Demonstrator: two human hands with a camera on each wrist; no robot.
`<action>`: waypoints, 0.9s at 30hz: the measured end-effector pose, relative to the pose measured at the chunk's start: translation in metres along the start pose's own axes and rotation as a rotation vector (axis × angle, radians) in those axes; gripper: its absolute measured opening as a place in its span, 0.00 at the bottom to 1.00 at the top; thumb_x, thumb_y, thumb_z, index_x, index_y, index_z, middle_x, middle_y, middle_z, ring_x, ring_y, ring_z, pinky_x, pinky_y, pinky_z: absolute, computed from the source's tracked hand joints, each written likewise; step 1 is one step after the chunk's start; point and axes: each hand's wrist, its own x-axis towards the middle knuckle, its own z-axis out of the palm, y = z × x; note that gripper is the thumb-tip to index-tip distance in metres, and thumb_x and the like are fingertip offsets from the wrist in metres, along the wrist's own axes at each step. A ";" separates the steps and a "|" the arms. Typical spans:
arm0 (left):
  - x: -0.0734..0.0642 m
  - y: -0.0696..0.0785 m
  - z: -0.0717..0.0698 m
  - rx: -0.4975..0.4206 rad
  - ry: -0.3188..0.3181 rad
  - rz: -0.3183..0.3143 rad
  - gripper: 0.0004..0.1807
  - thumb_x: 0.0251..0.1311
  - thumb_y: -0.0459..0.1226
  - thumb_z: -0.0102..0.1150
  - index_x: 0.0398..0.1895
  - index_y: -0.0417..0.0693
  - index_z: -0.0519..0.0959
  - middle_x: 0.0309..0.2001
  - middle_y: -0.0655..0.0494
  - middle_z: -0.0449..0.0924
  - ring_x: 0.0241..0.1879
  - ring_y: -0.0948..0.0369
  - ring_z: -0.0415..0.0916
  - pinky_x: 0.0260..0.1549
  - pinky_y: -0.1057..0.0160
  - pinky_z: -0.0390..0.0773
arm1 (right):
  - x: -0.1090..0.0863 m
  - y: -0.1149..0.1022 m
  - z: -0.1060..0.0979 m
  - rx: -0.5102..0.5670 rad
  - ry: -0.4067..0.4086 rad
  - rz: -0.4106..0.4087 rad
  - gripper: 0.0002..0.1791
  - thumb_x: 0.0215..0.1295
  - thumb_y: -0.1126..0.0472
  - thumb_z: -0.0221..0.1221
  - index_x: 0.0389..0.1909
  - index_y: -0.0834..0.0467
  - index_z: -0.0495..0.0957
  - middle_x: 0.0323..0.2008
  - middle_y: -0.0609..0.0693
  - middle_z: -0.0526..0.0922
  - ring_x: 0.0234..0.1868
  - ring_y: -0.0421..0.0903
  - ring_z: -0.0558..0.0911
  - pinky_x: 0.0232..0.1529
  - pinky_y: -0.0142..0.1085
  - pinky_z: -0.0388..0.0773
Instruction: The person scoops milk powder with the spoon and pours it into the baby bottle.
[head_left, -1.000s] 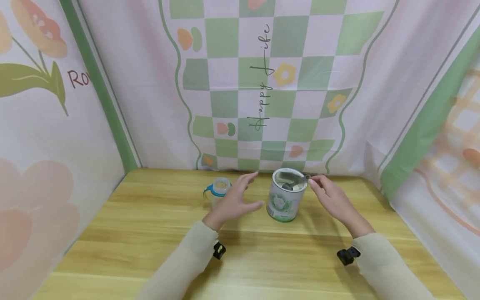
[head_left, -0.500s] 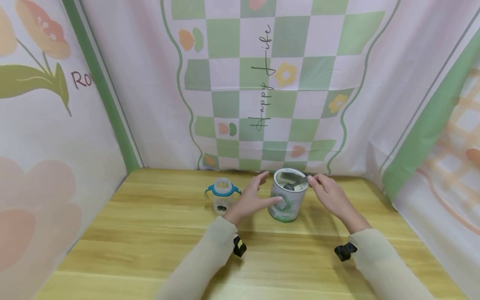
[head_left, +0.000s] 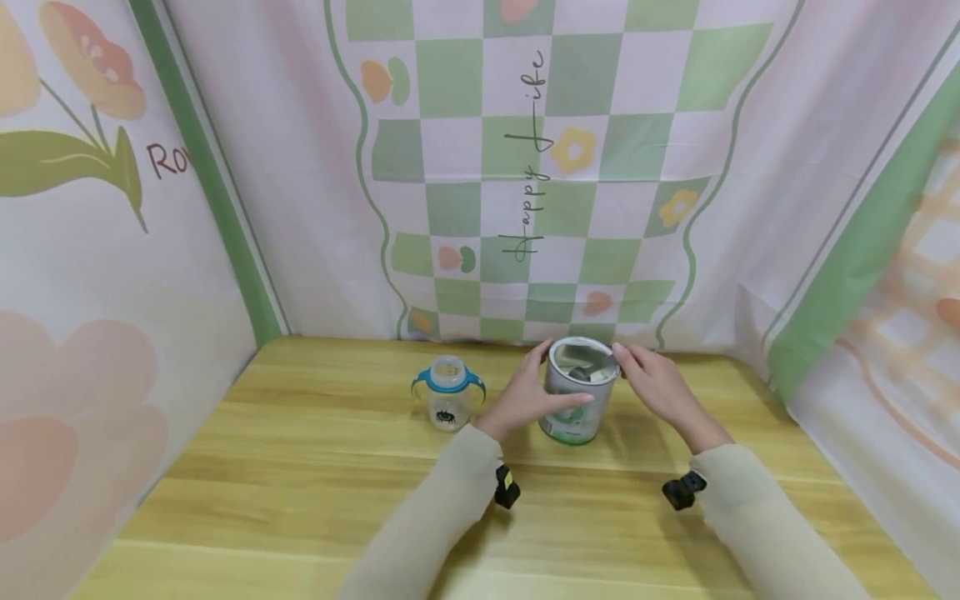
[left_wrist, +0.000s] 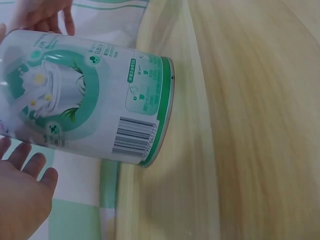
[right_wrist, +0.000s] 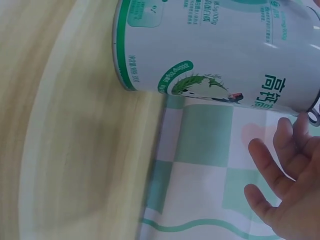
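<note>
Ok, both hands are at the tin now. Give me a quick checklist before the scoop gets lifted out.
1. Tin upright on the table: ok.
2. Tin open, no lid on it: ok.
3. Left hand steadying the tin: ok by the head view, thumb across the front of the tin; the left wrist view shows straight fingers beside it, so a firm hold: cannot tell.
4. Right hand on the scoop: fingertips are at the rim by the handle; an actual pinch: cannot tell.
5. Baby cup clear of the hands: ok, it stands apart, beyond the left hand.
6. Powder level in the tin: cannot tell.
</note>
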 end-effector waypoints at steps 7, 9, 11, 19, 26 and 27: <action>0.009 0.004 0.010 -0.072 0.019 -0.006 0.63 0.47 0.55 0.78 0.81 0.59 0.46 0.74 0.57 0.58 0.68 0.59 0.62 0.63 0.52 0.67 | 0.007 -0.001 -0.003 -0.010 -0.013 0.000 0.31 0.80 0.39 0.36 0.37 0.59 0.78 0.35 0.59 0.82 0.36 0.53 0.78 0.38 0.46 0.73; 0.010 0.004 0.014 -0.099 0.037 -0.018 0.64 0.46 0.54 0.79 0.81 0.59 0.46 0.73 0.58 0.60 0.68 0.59 0.62 0.63 0.52 0.67 | 0.008 -0.001 -0.004 -0.009 -0.018 0.000 0.31 0.80 0.40 0.37 0.37 0.59 0.78 0.33 0.57 0.82 0.35 0.51 0.78 0.36 0.44 0.73; 0.011 0.003 0.019 -0.135 0.057 -0.022 0.65 0.45 0.54 0.80 0.81 0.59 0.45 0.72 0.58 0.62 0.67 0.58 0.64 0.63 0.51 0.66 | 0.009 -0.002 -0.005 -0.005 -0.030 0.003 0.31 0.80 0.39 0.38 0.36 0.59 0.78 0.31 0.55 0.81 0.33 0.50 0.77 0.34 0.42 0.72; 0.015 -0.007 0.026 -0.169 0.106 0.068 0.56 0.45 0.55 0.80 0.76 0.62 0.57 0.65 0.64 0.68 0.61 0.61 0.70 0.59 0.53 0.72 | 0.013 -0.006 -0.009 -0.005 -0.091 0.006 0.29 0.78 0.39 0.44 0.23 0.56 0.64 0.17 0.50 0.62 0.17 0.47 0.60 0.22 0.39 0.61; 0.014 -0.005 0.022 -0.167 0.074 0.081 0.50 0.45 0.53 0.81 0.71 0.61 0.63 0.61 0.62 0.72 0.58 0.60 0.73 0.56 0.57 0.74 | 0.012 -0.014 -0.014 -0.051 -0.091 -0.038 0.27 0.80 0.44 0.45 0.21 0.55 0.64 0.15 0.48 0.62 0.16 0.45 0.59 0.21 0.38 0.61; 0.014 -0.005 0.022 -0.167 0.071 0.081 0.50 0.45 0.52 0.81 0.71 0.61 0.63 0.61 0.61 0.72 0.58 0.60 0.73 0.56 0.57 0.74 | 0.012 -0.016 -0.014 -0.062 -0.082 -0.054 0.26 0.80 0.44 0.46 0.21 0.55 0.64 0.15 0.48 0.62 0.16 0.45 0.60 0.20 0.38 0.61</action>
